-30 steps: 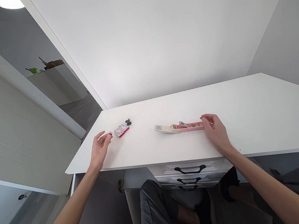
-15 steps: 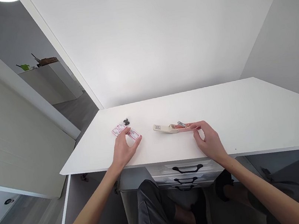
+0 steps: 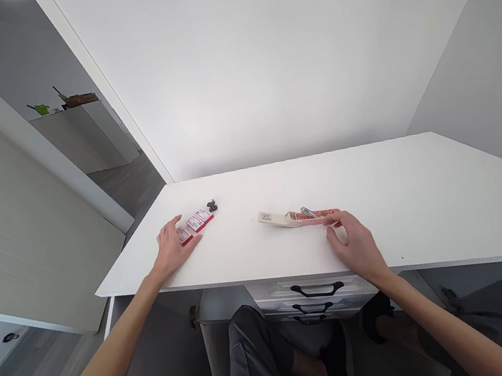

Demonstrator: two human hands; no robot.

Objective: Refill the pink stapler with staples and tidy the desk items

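My left hand (image 3: 172, 251) lies near the white table's (image 3: 422, 200) left front corner, thumb and fingers closed about a small red and white box (image 3: 185, 235). A second box of the same kind (image 3: 200, 219) lies just beyond it, with a small black object (image 3: 211, 206) behind that. A beige and pink stapler (image 3: 300, 216) lies swung open flat in the middle of the table, its metal staple channel showing. My right hand (image 3: 354, 245) rests by the stapler's pink end, fingers loosely bent, with the index fingertip touching that end and nothing held.
White walls rise behind and to the right of the table. Under the front edge is a drawer unit with black handles (image 3: 317, 291), and my knees are below it. A doorway opens at the left onto a white cabinet (image 3: 83, 137).
My left hand reached right to a small box, then drew back left with it to beside the other box. My right hand slid from the stapler's end a little toward the front edge.
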